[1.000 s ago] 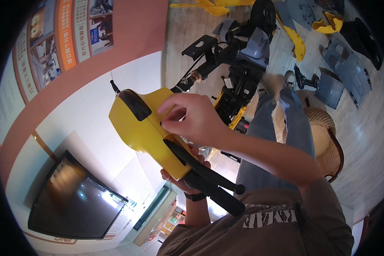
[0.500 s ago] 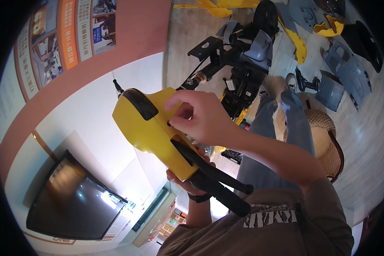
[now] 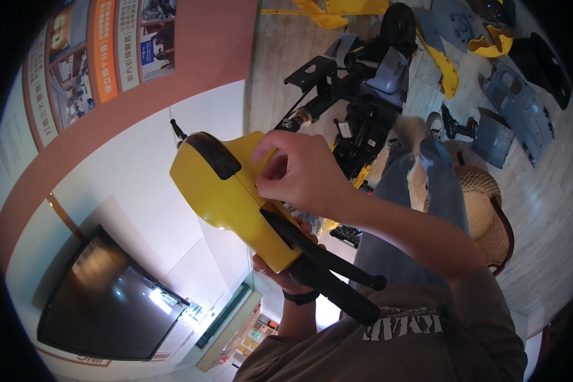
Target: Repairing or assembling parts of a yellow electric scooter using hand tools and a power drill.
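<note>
A yellow handlebar cover with a dark glossy panel stands in front of me, tilted. From its near end stick out a black handlebar grip and a black brake lever. My left hand, with a black band at the wrist, is wrapped round the cover's underside; much of it is hidden. My right hand is over the cover's upper side, thumb and fingers pinched together close to its seam. Whatever lies between those fingertips is too small to make out.
Beyond my hands stands a stripped black scooter frame. On the floor lie yellow body panels, grey panels and a black cordless drill. A woven chair is at right, a wall screen at left.
The cover and both hands have shifted very slightly right and down in the picture. My right hand keeps its pinch and my left keeps its hold.
</note>
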The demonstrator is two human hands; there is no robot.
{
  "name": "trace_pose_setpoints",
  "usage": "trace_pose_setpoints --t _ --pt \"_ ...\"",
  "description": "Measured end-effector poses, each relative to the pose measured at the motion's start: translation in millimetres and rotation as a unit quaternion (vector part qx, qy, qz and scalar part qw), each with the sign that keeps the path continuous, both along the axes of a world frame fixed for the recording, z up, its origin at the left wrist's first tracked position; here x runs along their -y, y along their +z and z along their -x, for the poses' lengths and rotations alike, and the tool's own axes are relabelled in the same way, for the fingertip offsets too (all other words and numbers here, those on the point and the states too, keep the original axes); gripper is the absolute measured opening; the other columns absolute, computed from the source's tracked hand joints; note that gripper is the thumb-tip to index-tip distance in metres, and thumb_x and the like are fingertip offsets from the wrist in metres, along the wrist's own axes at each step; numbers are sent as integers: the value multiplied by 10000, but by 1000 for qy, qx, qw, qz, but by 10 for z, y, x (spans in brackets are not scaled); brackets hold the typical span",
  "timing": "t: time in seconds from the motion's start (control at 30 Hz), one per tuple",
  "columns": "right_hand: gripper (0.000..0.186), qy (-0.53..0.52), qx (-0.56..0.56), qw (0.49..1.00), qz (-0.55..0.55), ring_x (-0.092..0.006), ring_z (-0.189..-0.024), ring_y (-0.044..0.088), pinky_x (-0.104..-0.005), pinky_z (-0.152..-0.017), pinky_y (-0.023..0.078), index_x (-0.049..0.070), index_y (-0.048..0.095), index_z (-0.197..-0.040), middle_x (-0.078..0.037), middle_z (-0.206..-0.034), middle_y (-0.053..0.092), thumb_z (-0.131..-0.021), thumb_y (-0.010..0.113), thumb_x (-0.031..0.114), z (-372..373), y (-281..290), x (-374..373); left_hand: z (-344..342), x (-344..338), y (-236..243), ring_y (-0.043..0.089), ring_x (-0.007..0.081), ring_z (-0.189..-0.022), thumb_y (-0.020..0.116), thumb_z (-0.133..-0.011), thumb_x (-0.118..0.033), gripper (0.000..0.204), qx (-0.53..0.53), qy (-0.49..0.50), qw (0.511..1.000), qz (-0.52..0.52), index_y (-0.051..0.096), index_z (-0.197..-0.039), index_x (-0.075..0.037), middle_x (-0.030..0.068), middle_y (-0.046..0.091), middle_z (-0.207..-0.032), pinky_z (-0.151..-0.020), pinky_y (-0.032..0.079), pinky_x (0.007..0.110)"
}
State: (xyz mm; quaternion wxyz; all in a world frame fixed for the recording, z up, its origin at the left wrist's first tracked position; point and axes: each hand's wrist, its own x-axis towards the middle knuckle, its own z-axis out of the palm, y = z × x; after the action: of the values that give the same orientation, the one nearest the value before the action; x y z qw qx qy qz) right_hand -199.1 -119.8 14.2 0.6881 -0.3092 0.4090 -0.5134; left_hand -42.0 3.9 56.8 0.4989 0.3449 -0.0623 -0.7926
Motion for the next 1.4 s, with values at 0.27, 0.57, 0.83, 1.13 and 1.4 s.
trace_pose_setpoints --t 0.27,0.57,0.83,1.13,1.4 --pt "312 16 -50 998 38 -177 -674 691 -262 -615 522 15 614 -1010 -126 -745 688 -736 719 121 105 28 29 24 -28 -17 611 289 -1018 575 -796 -673 906 115 38 993 -17 324 -1380 -28 244 531 -1153 -773 596 361" --pt "288 30 58 997 -50 -147 -713 668 -259 -680 507 14 643 -1000 -98 -793 688 -737 709 110 -24 -62 -27 -112 -99 -38 579 329 -1116 607 -811 -597 904 50 34 998 -18 295 -1382 31 235 490 -1295 -968 470 470" --pt "301 49 20 998 -45 -165 -702 671 -264 -677 509 -2 636 -965 -109 -755 682 -703 720 120 -25 -66 48 -116 -91 -51 586 332 -1127 588 -825 -602 890 56 32 998 -16 296 -1381 29 246 493 -1296 -961 483 460" --pt "345 56 -28 998 -33 -157 -677 670 -250 -653 506 40 602 -1062 -92 -731 682 -739 704 104 112 92 24 -108 -103 -66 590 331 -1129 586 -819 -613 903 89 51 995 -15 309 -1386 32 244 506 -1290 -967 480 458" --pt "285 12 28 999 -27 -217 -764 703 -298 -707 544 35 616 -1026 -134 -804 699 -768 694 128 74 74 -85 7 -46 -17 590 312 -1061 596 -782 -676 892 132 50 990 -23 362 -1371 -47 215 552 -1173 -818 575 351"
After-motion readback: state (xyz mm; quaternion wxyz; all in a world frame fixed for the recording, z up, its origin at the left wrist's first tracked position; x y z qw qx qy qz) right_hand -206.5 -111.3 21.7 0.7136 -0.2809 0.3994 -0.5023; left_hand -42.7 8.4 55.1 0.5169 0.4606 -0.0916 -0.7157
